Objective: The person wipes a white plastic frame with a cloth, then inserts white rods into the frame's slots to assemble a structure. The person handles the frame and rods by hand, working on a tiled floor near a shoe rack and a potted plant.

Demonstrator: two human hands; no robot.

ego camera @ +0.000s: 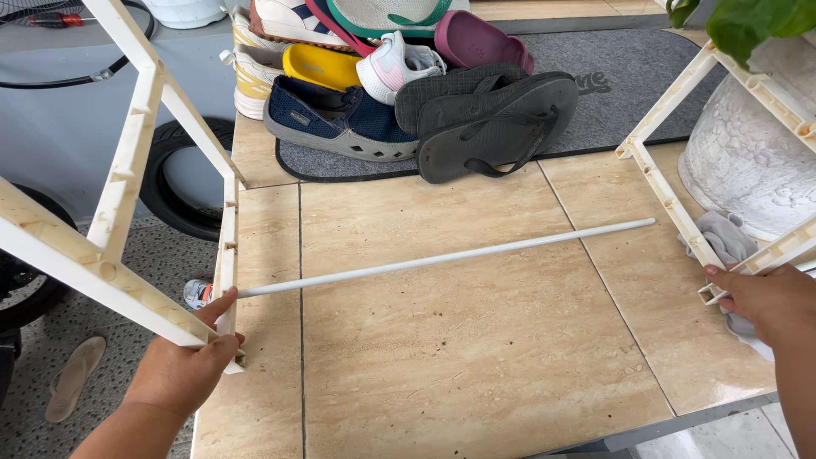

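The white rod (446,257) lies flat on the beige floor tiles (476,357), running diag. from lower left up to upper right, between the two cream plastic frames. Its left end sits right at the left frame (127,255), just by my thumb; its right end stops short of the right frame (671,200), a small gap left. I read it as laid across so both ends line up w/ the sockets in the frames, though that's my judgement only.

My left hand (183,370) is closed around the lower corner of the left frame, fingers wrapped under the rail, thumb up toward the rod end. The frame is tilted up off the floor, prob. held that way so its side rail faces the rod. My right hand (765,302) is at the bottom corner of the right frame, fingers curled over the open end of the rail; looks like a hold, but the grip is partly out of view, so can't say how firm.

Beyond the right frame: a grey cloth (727,238) on the tile, a white textured pot (748,161) w/ green leaves (748,21) above it. Further back a dark grey mat (612,93) carries a heap of shoes: black flip-flops (493,123), a navy clog (340,123), sneakers. Left of the tiles, a tyre (174,183) on lower grey ground, and a tan sandal (72,378).
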